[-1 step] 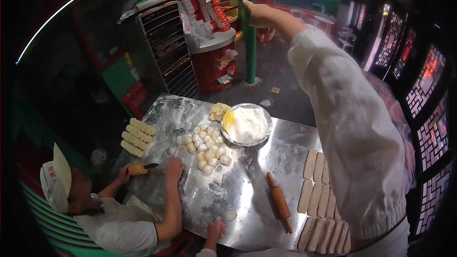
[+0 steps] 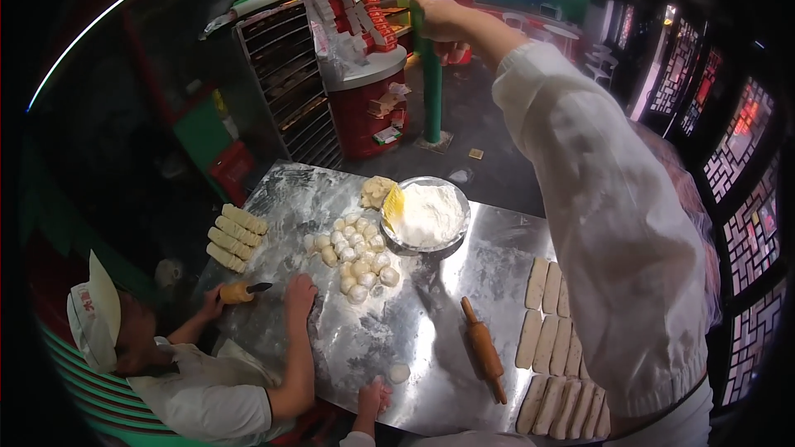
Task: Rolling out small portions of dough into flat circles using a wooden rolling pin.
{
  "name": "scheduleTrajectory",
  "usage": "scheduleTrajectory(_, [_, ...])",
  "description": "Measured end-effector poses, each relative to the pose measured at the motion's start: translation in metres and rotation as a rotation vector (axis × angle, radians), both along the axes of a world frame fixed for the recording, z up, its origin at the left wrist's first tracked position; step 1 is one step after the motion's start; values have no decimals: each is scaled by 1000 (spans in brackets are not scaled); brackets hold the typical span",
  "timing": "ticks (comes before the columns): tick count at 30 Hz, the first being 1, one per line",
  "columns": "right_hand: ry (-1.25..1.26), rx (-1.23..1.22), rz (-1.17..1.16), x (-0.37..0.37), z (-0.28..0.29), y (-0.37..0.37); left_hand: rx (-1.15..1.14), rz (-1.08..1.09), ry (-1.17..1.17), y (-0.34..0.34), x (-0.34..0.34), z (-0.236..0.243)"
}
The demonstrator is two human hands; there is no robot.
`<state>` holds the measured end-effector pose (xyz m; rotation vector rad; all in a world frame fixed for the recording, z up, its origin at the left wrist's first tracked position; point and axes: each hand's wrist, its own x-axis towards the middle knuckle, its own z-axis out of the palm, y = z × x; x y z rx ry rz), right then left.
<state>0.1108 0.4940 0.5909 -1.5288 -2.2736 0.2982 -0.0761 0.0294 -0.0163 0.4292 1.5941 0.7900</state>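
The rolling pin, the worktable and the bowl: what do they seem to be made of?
Rolling pin: likely wood, smooth, warm brown with a soft sheen. Worktable: apparently stainless steel, silvery with streaky reflections. Bowl: probably metal, from its shiny grey rim, though the white powder hides most of its inside.

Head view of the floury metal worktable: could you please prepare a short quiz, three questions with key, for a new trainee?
1. True or false: the brown wooden rolling pin lies to the right of the small, round, pale dough piece.
2. Which of the camera wearer's bare hands is raised? A) left B) right C) both
3. Fill the gap: the round metal bowl contains white ____.

Key: 1. True. 2. B, the right hand. 3. Powder.
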Motion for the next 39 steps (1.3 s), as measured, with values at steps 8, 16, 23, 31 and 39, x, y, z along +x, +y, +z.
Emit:
scheduleTrajectory(8, [-319, -220, 79, -28, 3, -18, 56, -5, 4, 22, 0, 15])
scheduleTrajectory(16, [-630, -427, 550, 59, -287, -193, -8, -19, 6, 3, 0, 12])
scheduleTrajectory(23, [-450, -654, 311, 146, -417, -315, 55, -55, 23, 0, 2, -5])
scheduleTrajectory(31, [-222, -563, -127, 148, -496, -392, 20, -13, 10, -2, -6, -11])
scheduleTrajectory(39, [-148, -689, -312, 158, -527, -423, 289, 133, 66, -5, 7, 2])
